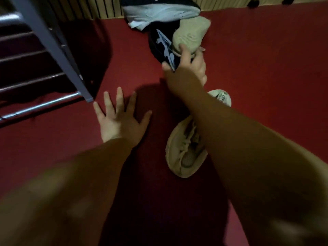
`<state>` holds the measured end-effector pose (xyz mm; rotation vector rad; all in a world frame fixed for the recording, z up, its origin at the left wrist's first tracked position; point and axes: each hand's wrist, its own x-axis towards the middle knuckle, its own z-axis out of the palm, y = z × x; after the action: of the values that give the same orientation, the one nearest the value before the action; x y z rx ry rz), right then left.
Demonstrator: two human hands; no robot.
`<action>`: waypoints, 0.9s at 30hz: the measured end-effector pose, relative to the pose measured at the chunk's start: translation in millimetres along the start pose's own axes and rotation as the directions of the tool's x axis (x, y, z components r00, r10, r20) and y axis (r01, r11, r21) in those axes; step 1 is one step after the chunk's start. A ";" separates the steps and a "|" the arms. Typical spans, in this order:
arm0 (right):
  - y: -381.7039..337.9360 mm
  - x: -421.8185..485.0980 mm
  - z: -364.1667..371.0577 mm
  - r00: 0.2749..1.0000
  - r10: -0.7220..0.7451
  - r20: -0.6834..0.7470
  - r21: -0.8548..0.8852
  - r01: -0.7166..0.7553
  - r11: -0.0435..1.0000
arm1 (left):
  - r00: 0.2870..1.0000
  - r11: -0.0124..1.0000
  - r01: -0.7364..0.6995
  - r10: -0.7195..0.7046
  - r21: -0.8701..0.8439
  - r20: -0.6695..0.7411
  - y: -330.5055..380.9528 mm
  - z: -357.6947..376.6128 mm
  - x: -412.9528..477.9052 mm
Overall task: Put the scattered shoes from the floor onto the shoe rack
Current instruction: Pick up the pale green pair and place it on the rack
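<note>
My right hand (188, 68) is closed around two shoes at once: a black shoe with a pale star mark (159, 45) and a beige shoe (191, 31), both lifted a little off the red floor. My left hand (120, 118) lies flat on the floor with its fingers spread, holding nothing. Under my right forearm a second beige sneaker (184, 153) rests on the floor, partly hidden by the arm. The shoe rack (53, 41), made of grey metal bars, stands at the upper left.
A dark shoe with a light blue sole (159, 11) lies at the top by the slatted wall (106, 8). Red carpet (266, 59) stretches to the right. A small pale shoe part (221, 96) peeks out past my right arm.
</note>
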<state>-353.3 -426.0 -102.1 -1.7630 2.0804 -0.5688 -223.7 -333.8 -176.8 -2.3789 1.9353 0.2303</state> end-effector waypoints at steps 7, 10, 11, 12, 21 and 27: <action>-17.4 87.6 11.6 0.939 0.339 0.062 0.095 -0.344 0.934 | 1.000 0.997 -0.024 0.024 -0.067 -0.007 -0.3 1.6 -2.8; -21.9 104.6 14.1 0.922 0.384 0.041 0.093 -0.386 0.918 | 0.999 1.000 -0.005 0.005 -0.009 0.040 -1.2 -0.1 -1.9; -22.7 108.5 14.3 0.915 0.402 0.041 0.093 -0.404 0.910 | 0.999 1.000 0.003 -0.003 -0.002 0.042 -1.3 -0.2 -1.7; -23.3 111.9 14.1 0.906 0.420 0.044 0.089 -0.422 0.902 | 0.999 1.000 0.007 -0.007 -0.003 0.042 -0.8 -0.7 -0.9; 2.8 93.7 -0.3 0.925 0.372 0.075 0.399 -0.370 0.839 | 0.998 0.999 0.014 -0.012 -0.033 0.061 -0.1 -1.4 -1.6; 53.2 52.6 -31.5 0.982 0.169 0.086 0.180 -0.182 0.967 | 0.998 0.999 0.012 -0.010 -0.032 0.059 0.1 -0.7 -1.6</action>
<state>-422.8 -467.9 -103.1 -1.4571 2.0363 -0.6190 -224.1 -332.3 -175.9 -2.3732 1.9069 0.3294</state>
